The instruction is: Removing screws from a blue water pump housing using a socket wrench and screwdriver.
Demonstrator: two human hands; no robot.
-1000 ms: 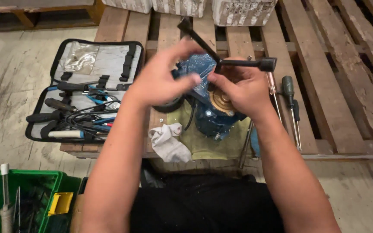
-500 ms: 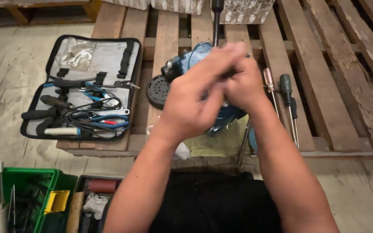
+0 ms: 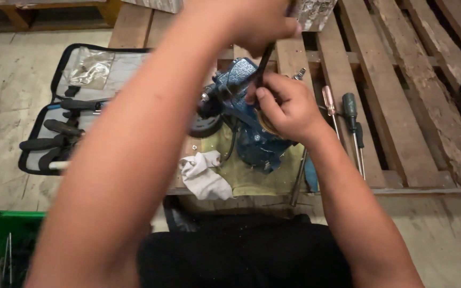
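Note:
A blue metal motor-like machine (image 3: 252, 140) sits on a yellow cloth (image 3: 252, 178) at the front of a wooden pallet (image 3: 401, 106). My right hand (image 3: 286, 106) rests on top of the machine, fingers closed around its upper part and the lower end of a thin black tool shaft (image 3: 262, 66). My left hand (image 3: 257, 21) is raised above it, gripping the top of that black shaft. My left forearm crosses the middle of the view and hides part of the machine.
An open black tool case (image 3: 76, 106) with pliers lies on the left. A white rag (image 3: 204, 173) lies by the cloth. Screwdrivers (image 3: 350, 122) lie on the pallet slats to the right. A green crate (image 3: 6, 240) stands at bottom left.
My left hand has risen from beside my right hand to high over the machine, bringing the black tool upright. My right hand has stayed on the machine.

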